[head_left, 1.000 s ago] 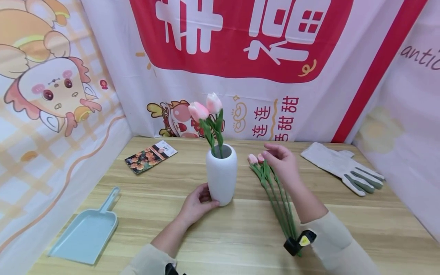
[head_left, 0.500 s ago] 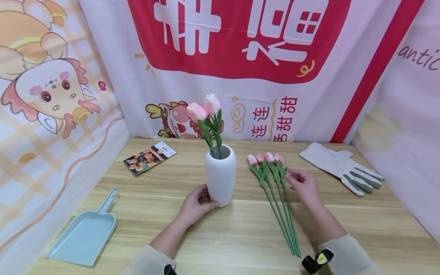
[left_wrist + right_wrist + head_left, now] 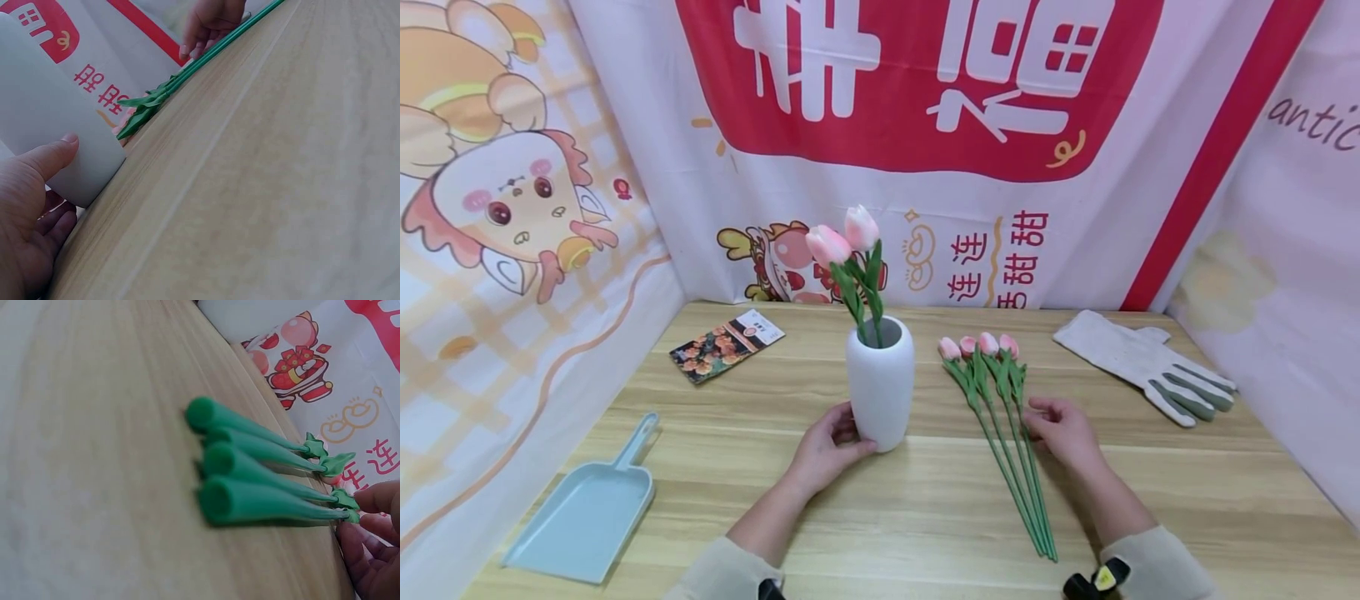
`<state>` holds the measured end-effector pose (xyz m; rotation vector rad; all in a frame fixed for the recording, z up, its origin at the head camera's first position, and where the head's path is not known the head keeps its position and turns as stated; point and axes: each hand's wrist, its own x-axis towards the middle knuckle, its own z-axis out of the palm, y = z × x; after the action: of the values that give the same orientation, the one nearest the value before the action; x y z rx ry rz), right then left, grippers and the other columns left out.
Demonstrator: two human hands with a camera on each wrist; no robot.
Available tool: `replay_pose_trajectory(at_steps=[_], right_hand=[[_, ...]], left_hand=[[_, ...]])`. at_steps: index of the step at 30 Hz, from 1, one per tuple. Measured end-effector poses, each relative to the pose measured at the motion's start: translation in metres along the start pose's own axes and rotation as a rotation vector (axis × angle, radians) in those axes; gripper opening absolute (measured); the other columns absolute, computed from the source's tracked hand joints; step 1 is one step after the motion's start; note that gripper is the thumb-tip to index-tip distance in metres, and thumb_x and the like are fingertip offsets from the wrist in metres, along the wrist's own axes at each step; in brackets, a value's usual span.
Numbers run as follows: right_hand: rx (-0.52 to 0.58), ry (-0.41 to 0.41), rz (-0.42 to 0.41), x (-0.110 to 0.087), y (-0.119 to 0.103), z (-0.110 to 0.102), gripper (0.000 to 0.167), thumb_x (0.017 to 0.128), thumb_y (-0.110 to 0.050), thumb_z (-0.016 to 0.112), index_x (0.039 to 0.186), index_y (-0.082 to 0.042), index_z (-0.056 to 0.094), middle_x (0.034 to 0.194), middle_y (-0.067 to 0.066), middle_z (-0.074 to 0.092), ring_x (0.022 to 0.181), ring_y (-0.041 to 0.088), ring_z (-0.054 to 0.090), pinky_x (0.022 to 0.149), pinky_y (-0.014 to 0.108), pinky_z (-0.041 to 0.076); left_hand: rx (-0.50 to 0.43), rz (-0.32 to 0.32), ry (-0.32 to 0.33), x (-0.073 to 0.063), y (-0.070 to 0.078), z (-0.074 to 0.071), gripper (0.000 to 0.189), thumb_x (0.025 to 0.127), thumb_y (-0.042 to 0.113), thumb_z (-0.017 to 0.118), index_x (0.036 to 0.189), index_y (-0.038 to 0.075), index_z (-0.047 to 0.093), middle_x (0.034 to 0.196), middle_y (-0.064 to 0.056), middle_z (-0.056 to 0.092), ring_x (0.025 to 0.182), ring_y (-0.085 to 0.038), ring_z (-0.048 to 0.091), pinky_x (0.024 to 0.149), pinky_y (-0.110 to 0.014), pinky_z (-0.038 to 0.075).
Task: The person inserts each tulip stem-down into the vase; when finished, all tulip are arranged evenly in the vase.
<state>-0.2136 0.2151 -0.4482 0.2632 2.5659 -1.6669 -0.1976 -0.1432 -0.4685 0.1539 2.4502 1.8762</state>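
A white vase (image 3: 881, 392) stands upright with two pink tulips (image 3: 842, 237) in it. My left hand (image 3: 827, 448) holds the vase low down, its thumb (image 3: 53, 156) against the wall and the fingers round the base. To the right, several pink tulips (image 3: 1000, 417) lie side by side on the table, blooms away from me and stem ends toward me. My right hand (image 3: 1066, 433) is beside the rightmost stem, fingers loosely bent. In the right wrist view its fingertips (image 3: 374, 499) are close to the leaves; whether they touch is unclear.
A flower-pictured packet (image 3: 727, 345) lies at the back left of the wooden table (image 3: 940, 508). A light blue dustpan (image 3: 587, 512) rests at the left, and a grey-and-green glove (image 3: 1146, 362) at the back right. Printed cloth (image 3: 880, 183) hangs around the table.
My right hand has moved from above the tulip blooms toward me and to the right, down beside the stems. The blooms it covered are now visible. My left hand still holds the vase.
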Motion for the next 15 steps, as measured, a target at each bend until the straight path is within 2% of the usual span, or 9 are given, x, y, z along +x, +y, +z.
replay_pose_trajectory(at_steps=[4, 11, 15], right_hand=[[-0.01, -0.022, 0.026, 0.001, 0.0012, 0.0, 0.05, 0.092, -0.015, 0.065, 0.133, 0.01, 0.05, 0.106, 0.015, 0.069, 0.074, 0.006, 0.061, 0.062, 0.024, 0.057], [-0.115, -0.032, 0.044, 0.0044, 0.0016, 0.0016, 0.048, 0.09, -0.019, 0.068, 0.128, 0.008, 0.057, 0.09, 0.008, 0.067, 0.069, 0.011, 0.058, 0.057, 0.026, 0.055], [-0.141, -0.036, 0.061, 0.0056, 0.0006, 0.0018, 0.046, 0.09, -0.019, 0.068, 0.127, 0.007, 0.058, 0.088, 0.008, 0.066, 0.071, 0.012, 0.058, 0.059, 0.027, 0.055]], left_hand=[[-0.007, 0.006, -0.003, -0.0004, -0.0001, -0.0001, 0.067, 0.077, 0.016, 0.084, 0.136, 0.007, 0.053, 0.125, -0.013, 0.065, 0.112, -0.028, 0.064, 0.101, -0.043, 0.052], [-0.005, 0.006, -0.002, -0.0005, 0.0001, -0.0002, 0.067, 0.077, 0.017, 0.084, 0.135, 0.007, 0.054, 0.124, -0.013, 0.065, 0.112, -0.028, 0.064, 0.101, -0.043, 0.052], [-0.001, 0.002, -0.002, -0.0003, 0.0002, -0.0002, 0.067, 0.077, 0.018, 0.084, 0.136, 0.007, 0.053, 0.125, -0.012, 0.065, 0.113, -0.028, 0.064, 0.102, -0.043, 0.052]])
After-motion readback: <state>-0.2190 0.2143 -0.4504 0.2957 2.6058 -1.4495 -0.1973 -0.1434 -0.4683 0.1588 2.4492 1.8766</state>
